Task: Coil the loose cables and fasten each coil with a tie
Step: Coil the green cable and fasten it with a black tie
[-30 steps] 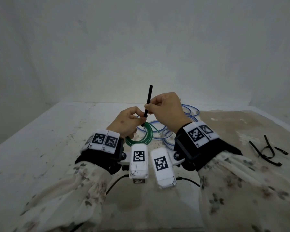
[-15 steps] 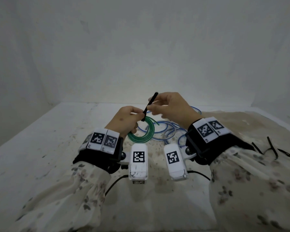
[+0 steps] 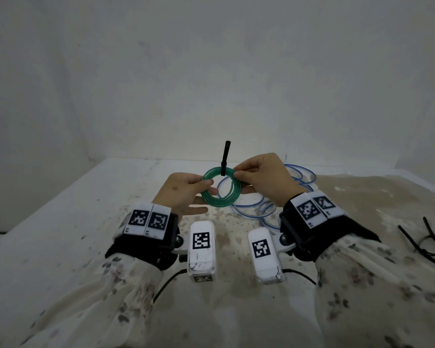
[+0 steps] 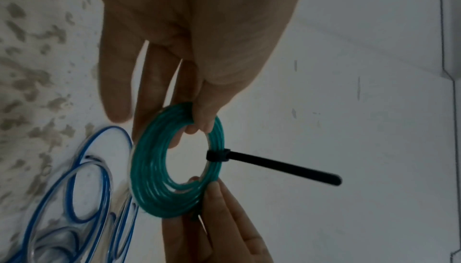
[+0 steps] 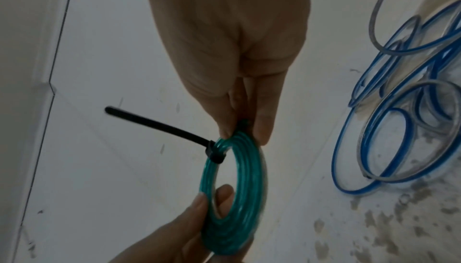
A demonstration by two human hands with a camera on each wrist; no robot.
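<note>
A green cable coil [image 3: 221,189] [image 4: 174,168] [image 5: 234,192] is held upright above the table between both hands. A black tie [image 3: 225,156] [image 4: 269,165] [image 5: 159,127] is cinched round its top, tail sticking up. My left hand [image 3: 186,190] [image 4: 197,121] pinches the coil's left side with thumb and forefinger; the other fingers lie straight. My right hand [image 3: 261,179] [image 5: 239,129] pinches the coil's upper right edge. A loose blue and clear cable [image 3: 264,202] [image 4: 82,188] [image 5: 411,109] lies tangled on the table behind the coil.
Several black ties [image 3: 430,242] lie on the table at the right. The stained white table [image 3: 60,234] meets a white wall close behind. A thin black lead [image 3: 166,285] runs under the wrists.
The right hand let go of the tie's tail and now pinches the coil's rim. The coil has turned upright, facing me, with the tie pulled snug and standing up.
</note>
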